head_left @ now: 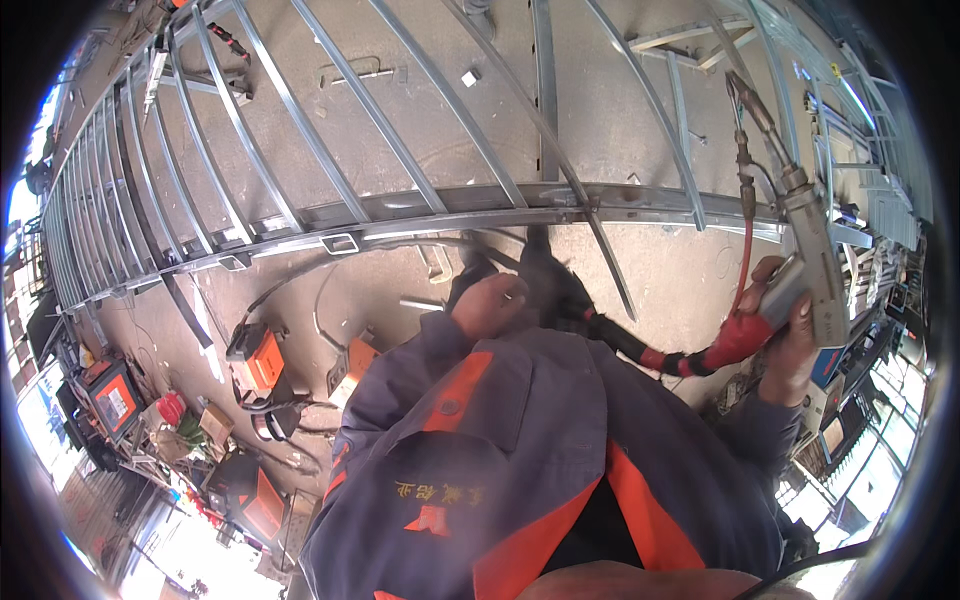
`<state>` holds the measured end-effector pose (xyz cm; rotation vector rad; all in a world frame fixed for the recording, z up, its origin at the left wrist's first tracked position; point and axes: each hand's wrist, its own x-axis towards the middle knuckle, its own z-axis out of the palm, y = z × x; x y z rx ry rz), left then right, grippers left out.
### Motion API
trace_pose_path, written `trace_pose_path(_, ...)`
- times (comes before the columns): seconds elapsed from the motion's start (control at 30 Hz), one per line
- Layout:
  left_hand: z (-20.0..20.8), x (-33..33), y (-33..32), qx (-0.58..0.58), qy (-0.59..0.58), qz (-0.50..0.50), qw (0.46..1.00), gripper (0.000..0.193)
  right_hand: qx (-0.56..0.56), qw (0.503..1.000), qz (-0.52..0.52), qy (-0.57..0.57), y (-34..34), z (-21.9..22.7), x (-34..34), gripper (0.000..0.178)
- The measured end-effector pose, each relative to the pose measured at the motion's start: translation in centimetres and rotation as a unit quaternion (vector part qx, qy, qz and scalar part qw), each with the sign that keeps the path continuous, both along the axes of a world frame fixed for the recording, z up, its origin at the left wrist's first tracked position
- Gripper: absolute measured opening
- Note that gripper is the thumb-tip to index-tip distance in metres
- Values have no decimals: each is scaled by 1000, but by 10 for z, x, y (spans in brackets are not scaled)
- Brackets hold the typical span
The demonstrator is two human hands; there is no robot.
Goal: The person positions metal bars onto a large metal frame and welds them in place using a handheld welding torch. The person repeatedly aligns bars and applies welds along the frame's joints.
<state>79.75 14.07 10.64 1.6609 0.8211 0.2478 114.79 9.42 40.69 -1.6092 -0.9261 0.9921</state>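
The grey metal gun-shaped tool with red end [824, 265] is at the right end of the long grey steel rail [450, 214]. We hold it in our right hand [784, 318], with the fingers closed around its grey body. Our left hand [490, 306] is at the near side of the rail, close to its middle; the fingers are curled, but we cannot tell if they hold anything. From the tool, 1 thick black-and-red cable [632, 348] goes leftward, also nearer to us than the rail. Also, 1 thin red hose [747, 245] hangs beside the tool. Many narrow silver metal bars [407, 155] extend from the rail's far side, and 1 dark slanting bar [606, 258] crosses it.
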Motion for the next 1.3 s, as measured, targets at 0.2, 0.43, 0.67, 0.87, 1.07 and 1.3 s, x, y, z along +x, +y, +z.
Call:
trace_pose_path(0.2, 2, 11, -25, -92, 24, -43, 995, 36, 39, 998, -57, 11, -66, -7, -6, 59)
trace_pose_path(0.43, -16, 28, -86, -112, 46, -16, 993, 43, 117, 971, -201, 52, -168, -2, 55, 62)
trace_pose_path(0.67, -42, 112, -213, -63, 106, 49, 991, 42, 157, 961, -191, 124, -308, -27, 172, 62)
trace_pose_path(0.87, -34, 188, -271, -7, 123, -63, 990, 65, 224, 922, -287, 133, -379, -49, 255, 59)
trace_pose_path(1.07, -18, 268, -291, 242, 120, -99, 958, 80, 323, 887, -285, 168, -421, 1, 326, 56)
trace_pose_path(1.3, -37, 326, -273, 67, 123, -158, 977, 62, 344, 882, -247, 208, -423, 33, 389, 58)
